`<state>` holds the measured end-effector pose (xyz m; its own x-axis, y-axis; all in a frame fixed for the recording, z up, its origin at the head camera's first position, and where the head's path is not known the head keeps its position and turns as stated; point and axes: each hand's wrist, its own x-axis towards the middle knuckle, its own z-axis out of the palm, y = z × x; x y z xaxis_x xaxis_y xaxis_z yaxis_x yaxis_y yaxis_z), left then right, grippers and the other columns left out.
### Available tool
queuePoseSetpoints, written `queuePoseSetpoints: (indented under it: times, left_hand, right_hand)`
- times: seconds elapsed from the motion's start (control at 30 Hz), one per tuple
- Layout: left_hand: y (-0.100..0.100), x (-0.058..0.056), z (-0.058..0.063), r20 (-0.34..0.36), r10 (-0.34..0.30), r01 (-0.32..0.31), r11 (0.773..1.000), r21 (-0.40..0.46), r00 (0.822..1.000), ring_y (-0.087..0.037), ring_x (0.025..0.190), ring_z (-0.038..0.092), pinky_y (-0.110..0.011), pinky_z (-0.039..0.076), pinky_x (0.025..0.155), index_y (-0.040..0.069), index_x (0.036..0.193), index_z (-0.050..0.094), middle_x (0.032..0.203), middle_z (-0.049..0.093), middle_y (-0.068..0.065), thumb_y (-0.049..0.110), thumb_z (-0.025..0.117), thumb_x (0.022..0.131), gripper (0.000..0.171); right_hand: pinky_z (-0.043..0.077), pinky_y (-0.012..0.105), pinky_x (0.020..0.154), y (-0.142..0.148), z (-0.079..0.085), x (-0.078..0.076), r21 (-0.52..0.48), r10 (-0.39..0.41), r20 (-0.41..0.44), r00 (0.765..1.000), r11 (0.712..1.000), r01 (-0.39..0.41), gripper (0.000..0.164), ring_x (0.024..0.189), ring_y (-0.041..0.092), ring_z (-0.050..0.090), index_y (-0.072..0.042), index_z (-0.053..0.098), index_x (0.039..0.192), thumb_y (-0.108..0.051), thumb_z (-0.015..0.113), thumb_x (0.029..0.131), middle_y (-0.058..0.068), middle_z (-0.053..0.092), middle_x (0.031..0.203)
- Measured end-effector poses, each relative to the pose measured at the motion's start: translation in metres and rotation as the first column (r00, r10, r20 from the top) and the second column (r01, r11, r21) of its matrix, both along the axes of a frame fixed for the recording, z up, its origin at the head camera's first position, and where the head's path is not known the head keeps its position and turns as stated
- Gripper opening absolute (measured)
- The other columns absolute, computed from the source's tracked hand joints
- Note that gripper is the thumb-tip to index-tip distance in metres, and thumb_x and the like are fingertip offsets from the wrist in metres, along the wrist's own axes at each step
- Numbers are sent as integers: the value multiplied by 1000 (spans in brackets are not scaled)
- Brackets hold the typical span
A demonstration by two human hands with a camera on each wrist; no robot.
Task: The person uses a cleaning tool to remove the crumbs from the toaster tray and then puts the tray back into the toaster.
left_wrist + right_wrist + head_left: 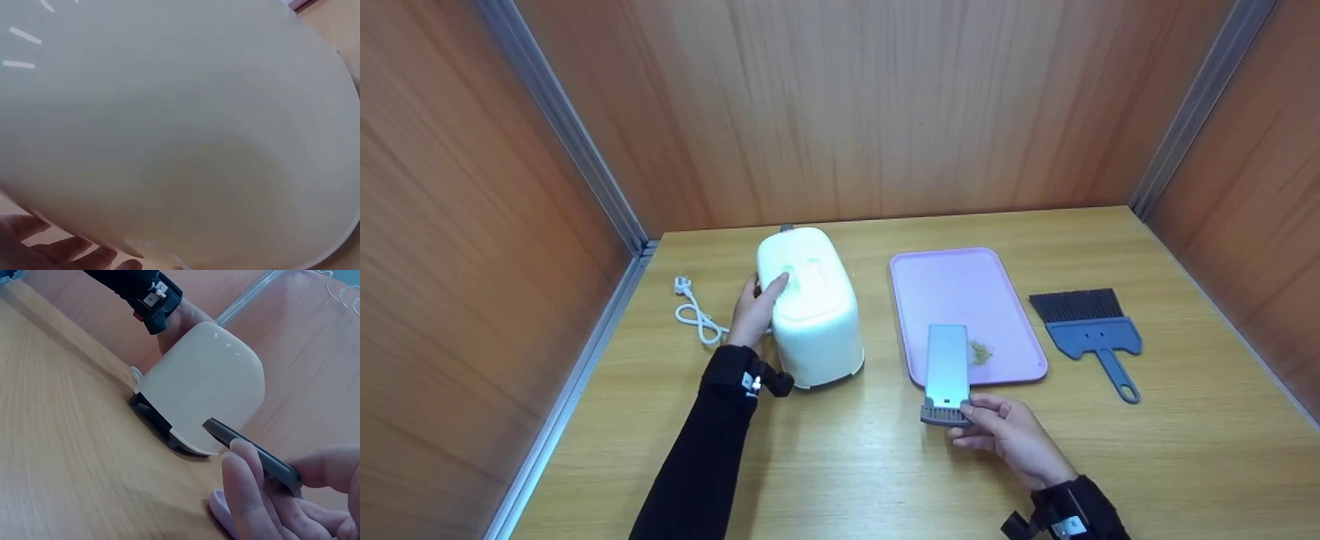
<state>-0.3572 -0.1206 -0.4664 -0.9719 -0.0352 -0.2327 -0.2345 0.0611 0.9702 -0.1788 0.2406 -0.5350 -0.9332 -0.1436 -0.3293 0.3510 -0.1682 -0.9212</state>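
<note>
My left hand grips the white toaster from its left side, thumb on the top. In the left wrist view the pale toaster wall fills most of the picture, with fingers along its lower edge. The dark base and a gap at its end show in the right wrist view. In my right hand, the slim silver crumb tray is pinched by its dark grey slotted end. Its far part overlaps the lilac tray, where a small heap of greenish crumbs lies.
Right of the lilac tray lies a blue hand brush with dark bristles. A white power cord with its plug is looped left of the toaster. Wood panels stand around the back and sides of the table.
</note>
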Motion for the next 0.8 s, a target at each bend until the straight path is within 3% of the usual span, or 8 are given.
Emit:
queuePoseSetpoints:
  times: [0.13, 0.37, 0.63, 0.8]
  left_hand:
    - [2, 0, -2, -37, 25, -23, 999, 31, 999, -24, 136, 40, -38, 35, 113, 22, 158, 20, 158, 33, -6, 50, 62, 92, 83]
    - [4, 0, -3, -24, 44, -43, 997, 63, 999, -22, 140, 36, -38, 31, 116, 23, 157, 23, 159, 30, -4, 52, 64, 90, 84]
    - [3, 2, -3, -25, 67, -65, 995, 73, 997, -21, 141, 35, -37, 30, 117, 23, 157, 23, 160, 29, -4, 50, 65, 90, 84]
    - [1, 2, -4, -19, 66, -64, 996, 67, 998, -21, 141, 35, -37, 30, 116, 23, 157, 23, 160, 29, -4, 50, 65, 90, 83]
  right_hand:
    - [59, 34, 84, -2, 0, 0, -14, 14, -12, 1000, 1000, -14, 48, 89, 22, 71, 13, 48, 129, -17, 65, 96, 18, 71, 108]
    - [60, 35, 84, -3, -1, 0, -5, 31, 7, 999, 1000, -31, 45, 88, 23, 72, 12, 50, 128, -17, 65, 95, 17, 71, 107]
    - [59, 37, 85, -6, -4, 3, 9, 159, -24, 987, 987, -159, 46, 88, 23, 71, 12, 51, 127, -18, 65, 95, 18, 70, 108]
    - [60, 37, 83, -12, -6, 6, 11, 227, 3, 974, 974, -227, 49, 86, 22, 71, 14, 49, 128, -18, 66, 95, 18, 69, 107]
